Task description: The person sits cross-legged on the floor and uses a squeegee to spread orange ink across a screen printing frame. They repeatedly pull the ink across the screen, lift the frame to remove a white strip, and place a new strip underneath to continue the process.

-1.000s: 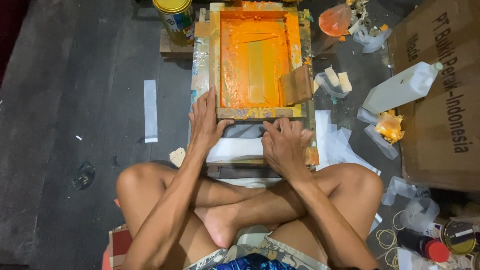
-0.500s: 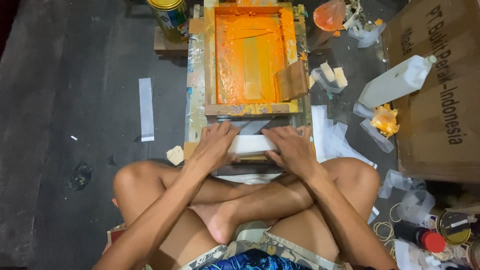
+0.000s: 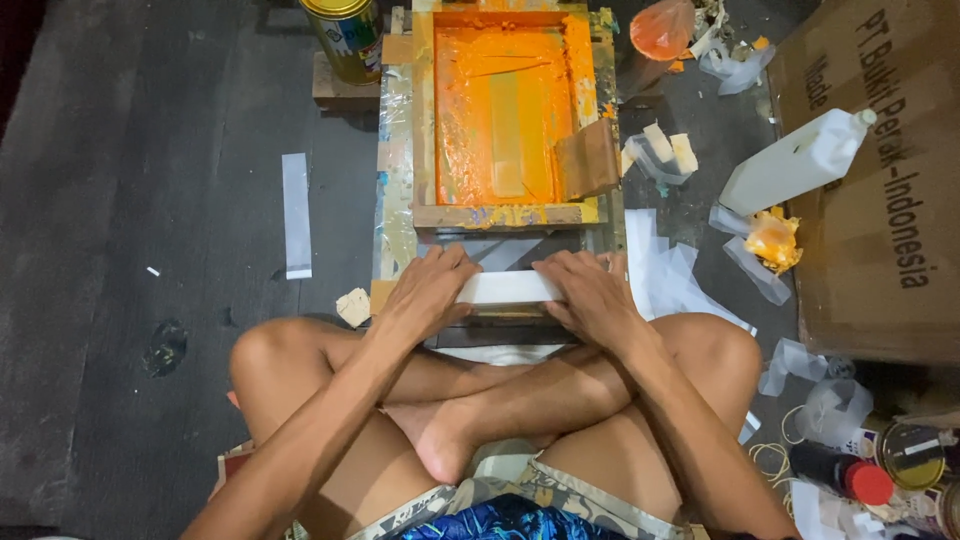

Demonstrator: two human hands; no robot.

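Centre frame: left hand (image 3: 428, 290) and right hand (image 3: 590, 290) lie with fingers spread flat, pressing, it seems, a white strip (image 3: 508, 288) just below the orange-inked screen frame (image 3: 500, 115).

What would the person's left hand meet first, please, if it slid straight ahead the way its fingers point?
The left hand points up and slightly right in the picture, so it would probably first meet the near wooden bar of the orange-inked screen frame; height is hard to judge.
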